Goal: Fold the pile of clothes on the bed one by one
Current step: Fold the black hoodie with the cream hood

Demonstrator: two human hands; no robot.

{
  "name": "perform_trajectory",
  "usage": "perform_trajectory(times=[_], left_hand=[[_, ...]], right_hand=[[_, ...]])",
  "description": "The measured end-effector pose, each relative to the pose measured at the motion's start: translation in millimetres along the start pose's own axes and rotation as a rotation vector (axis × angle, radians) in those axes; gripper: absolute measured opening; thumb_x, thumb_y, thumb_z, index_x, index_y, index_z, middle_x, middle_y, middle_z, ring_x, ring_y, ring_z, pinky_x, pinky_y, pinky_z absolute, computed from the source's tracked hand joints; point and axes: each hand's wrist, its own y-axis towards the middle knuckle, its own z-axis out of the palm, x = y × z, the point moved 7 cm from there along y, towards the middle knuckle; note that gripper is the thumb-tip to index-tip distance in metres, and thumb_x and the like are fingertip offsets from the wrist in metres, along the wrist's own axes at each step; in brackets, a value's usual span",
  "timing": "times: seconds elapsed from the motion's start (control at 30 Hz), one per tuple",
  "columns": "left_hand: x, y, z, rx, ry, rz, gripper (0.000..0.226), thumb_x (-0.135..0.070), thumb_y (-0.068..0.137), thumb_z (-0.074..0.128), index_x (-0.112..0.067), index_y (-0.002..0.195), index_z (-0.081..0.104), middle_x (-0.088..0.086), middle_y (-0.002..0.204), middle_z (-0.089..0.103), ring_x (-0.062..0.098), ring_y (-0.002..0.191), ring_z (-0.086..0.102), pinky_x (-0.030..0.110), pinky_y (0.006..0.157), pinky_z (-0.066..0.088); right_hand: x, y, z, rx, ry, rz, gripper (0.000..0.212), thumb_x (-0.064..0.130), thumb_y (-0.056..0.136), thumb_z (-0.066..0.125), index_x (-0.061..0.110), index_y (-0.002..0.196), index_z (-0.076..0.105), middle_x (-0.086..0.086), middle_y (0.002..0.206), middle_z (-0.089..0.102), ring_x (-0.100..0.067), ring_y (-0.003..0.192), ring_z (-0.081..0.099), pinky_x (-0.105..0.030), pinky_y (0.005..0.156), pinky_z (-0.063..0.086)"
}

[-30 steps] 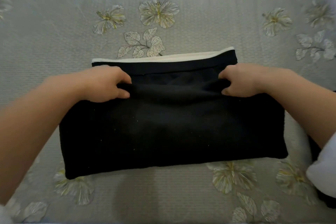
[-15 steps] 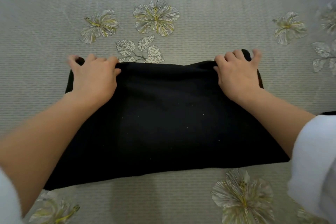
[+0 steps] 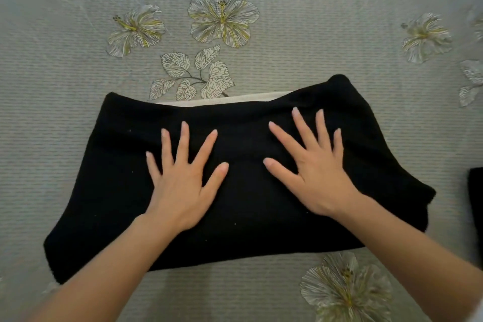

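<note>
- Pressure comes first here: to set this fold well, I judge both palms should sweep outward from the middle toward the side edges, flattening the soft ridge that runs across the far half of the folded black garment [image 3: 115,191].
- The far edge looks uneven. Its right corner sits higher than the left, and a strip of white lining [image 3: 235,100] peeks out between them, so it is worth squaring up before the piece is set aside.
- Head view: the garment lies mid-bed on the floral bed cover [image 3: 78,86], straight in front of the person, folded into a broad rectangle.
- The left hand [image 3: 180,185] lies palm down, left of the garment's centre, fingers [image 3: 183,144] straight and splayed, gripping nothing.
- The right hand [image 3: 316,172] mirrors it right of centre, fingers spread flat, tips nearer the far edge, holding nothing.
- Both bare forearms reach in from the lower corners and converge.
- A dark cloth [image 3: 475,191] shows at the right edge; too little is visible to name it.
</note>
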Motion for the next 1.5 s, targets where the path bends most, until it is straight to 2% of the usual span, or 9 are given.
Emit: perform_trajectory(times=[0.1,0.33,0.57,0.7,0.83,0.97,1.1,1.17,1.5], left_hand=[[10.6,3.9,13.8,-0.036,0.068,-0.058,0.061,-0.071,0.086,0.011,-0.055,0.140,-0.014,-0.006,0.156,-0.026,0.022,0.138,-0.036,0.059,0.109,-0.015],[17.2,8.9,18.7,-0.052,0.086,-0.105,0.063,-0.074,0.086,0.011,-0.056,0.141,-0.013,-0.007,0.155,-0.028,0.024,0.136,-0.038,0.060,0.106,-0.017],[100.1,-22.9,2.2,-0.068,0.094,-0.367,0.068,-0.077,0.082,0.010,-0.055,0.142,-0.012,-0.008,0.156,-0.025,0.028,0.142,-0.025,0.064,0.108,-0.009],[148.1,-56.6,-1.2,-0.028,0.079,-0.463,0.068,-0.077,0.081,0.011,-0.056,0.141,-0.013,-0.004,0.158,-0.022,0.032,0.144,-0.016,0.059,0.113,-0.004],[157.4,-75.1,-12.5,-0.129,-0.098,-0.498,0.070,-0.063,0.090,0.033,-0.043,0.149,0.001,0.015,0.157,0.008,0.034,0.143,0.008,0.051,0.115,0.011],[157.6,-87.9,-20.0,-0.297,-0.544,-0.725,0.063,-0.038,0.092,0.046,-0.021,0.149,0.023,0.018,0.147,0.031,0.037,0.131,0.033,0.051,0.107,0.027],[151.4,-99.1,-36.9,-0.317,-0.773,-0.810,0.032,-0.019,0.081,0.057,-0.009,0.111,0.062,0.012,0.105,0.065,0.033,0.098,0.060,0.042,0.081,0.049],[143.4,-107.2,-45.8,-0.257,-0.850,-0.831,0.012,-0.015,0.075,0.063,-0.009,0.085,0.066,0.011,0.080,0.065,0.029,0.075,0.061,0.034,0.059,0.047],[38.2,-136.5,-116.2,-0.092,-0.789,-0.530,0.011,-0.010,0.079,0.064,-0.019,0.077,0.070,0.003,0.063,0.068,0.020,0.063,0.065,0.027,0.051,0.044]], right_hand=[[-18.2,3.3,26.8,0.059,-0.227,0.050,0.065,0.072,0.085,0.007,0.052,0.144,-0.014,0.008,0.158,-0.024,-0.024,0.140,-0.033,-0.054,0.113,-0.017],[-30.3,9.8,39.1,-0.018,-0.241,0.054,0.062,0.071,0.088,0.006,0.052,0.145,-0.009,0.011,0.158,-0.019,-0.024,0.144,-0.024,-0.052,0.112,-0.016],[-62.0,1.4,23.0,-0.027,-0.260,0.149,0.055,0.067,0.091,0.006,0.055,0.140,-0.015,0.008,0.160,-0.014,-0.015,0.146,-0.019,-0.046,0.115,-0.015],[-82.0,0.1,-1.4,-0.032,-0.347,0.118,0.063,0.065,0.090,0.018,0.047,0.148,0.003,0.006,0.162,-0.002,-0.016,0.148,-0.006,-0.047,0.115,-0.001],[-123.6,-25.6,-35.9,-0.307,0.048,0.429,0.063,0.049,0.087,0.055,0.031,0.143,0.032,-0.008,0.148,0.032,-0.030,0.133,0.036,-0.050,0.106,0.029],[-141.3,-58.4,-12.0,-0.277,0.749,0.820,0.047,0.029,0.075,0.068,0.009,0.116,0.057,-0.014,0.108,0.065,-0.033,0.098,0.063,-0.046,0.089,0.052],[-120.9,-67.2,-26.1,-0.229,0.833,0.888,0.021,0.011,0.070,0.071,0.005,0.089,0.065,-0.013,0.080,0.066,-0.030,0.076,0.064,-0.033,0.065,0.052],[-108.0,-73.5,-38.2,-0.196,0.885,0.867,0.015,0.007,0.069,0.072,0.005,0.082,0.064,-0.015,0.076,0.066,-0.031,0.071,0.065,-0.035,0.062,0.054],[-57.4,-175.5,-99.1,-0.211,0.902,0.718,0.023,0.002,0.071,0.074,0.011,0.091,0.070,-0.006,0.078,0.070,-0.023,0.073,0.066,-0.028,0.060,0.048]])
